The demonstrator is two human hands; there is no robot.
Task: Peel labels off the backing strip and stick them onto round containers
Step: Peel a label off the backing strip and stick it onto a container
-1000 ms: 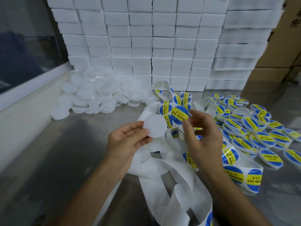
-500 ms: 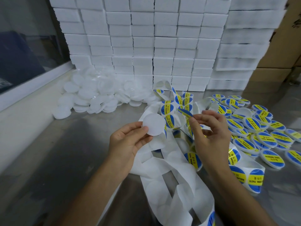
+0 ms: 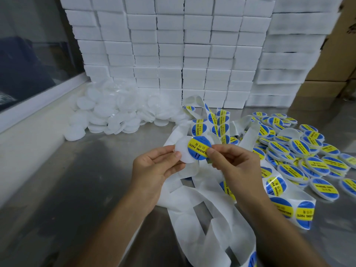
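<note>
Holding a plain white round container (image 3: 183, 152) up over the middle of the metal worktop (image 3: 81, 170), the left hand (image 3: 156, 170) gripped it by its near-left edge, thumb on the face and fingers curled behind. The right hand (image 3: 233, 164) pinched a round blue label (image 3: 199, 147) with a yellow band reading "SOLDERING PASTE" between thumb and forefinger at the label's lower right edge. That label lay over the right part of the container's face, overhanging its right rim; whether it was pressed down flat could not be told.

Under both hands a white backing strip (image 3: 194, 214) ran in loose loops from the near edge of the worktop toward the back, its near loops bare where labels had gone, its far loops and a stretch near the right forearm carrying unpeeled labels (image 3: 221, 123). Toward the right edge of the worktop lay a spread of labelled containers (image 3: 316, 166), blue and yellow faces up, many overlapping. Toward the back left a heap of unlabelled containers (image 3: 107, 114) rested against the raised ledge. Along the back edge stood a wall of stacked white boxes (image 3: 192, 51), with brown cartons (image 3: 339, 60) at the far right corner.
</note>
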